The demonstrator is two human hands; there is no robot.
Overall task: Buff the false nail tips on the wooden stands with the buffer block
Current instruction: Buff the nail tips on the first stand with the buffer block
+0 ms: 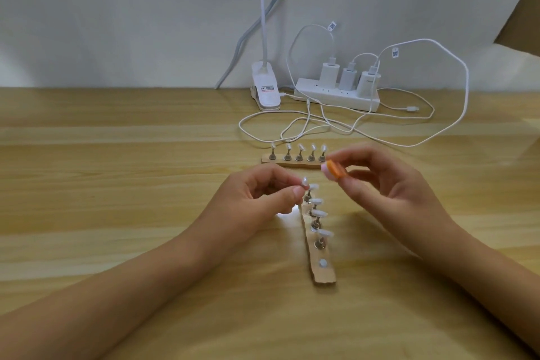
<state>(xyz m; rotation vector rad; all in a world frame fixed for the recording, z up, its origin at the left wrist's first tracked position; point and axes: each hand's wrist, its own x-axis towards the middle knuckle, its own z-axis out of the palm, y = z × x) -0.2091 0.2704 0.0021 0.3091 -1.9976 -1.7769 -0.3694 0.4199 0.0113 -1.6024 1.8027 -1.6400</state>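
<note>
Both arms come in from the near edge, the left forearm (131, 280) and the right forearm (482, 272) low over the wooden table (117, 184). Between them a near wooden stand (323, 276) runs lengthwise away from the camera, carrying white false nail tips (319, 213) on small metal pegs. At its far end the left hand (257, 202) pinches one tip (304, 183) between thumb and forefinger, with the other fingers curled under. Whether that tip's peg sits on the stand or is lifted off it cannot be told.

Just right of it and a little farther, the right hand (388, 184) grips the orange buffer block (422, 171) between thumb and fingertips. It holds the block in the air, close to the pinched tip but apart from it.

Behind the hands a far wooden stand (292, 164) lies crosswise, with five nail tips (300, 147) standing upright in a row. The block overlaps its right end in the view.

Farther back, against the wall, sit a white power strip (336, 95) with three chargers (347, 77) plugged in and a white clip lamp (266, 90) to its left. Loose white cables (409, 131) loop across the table.
</note>
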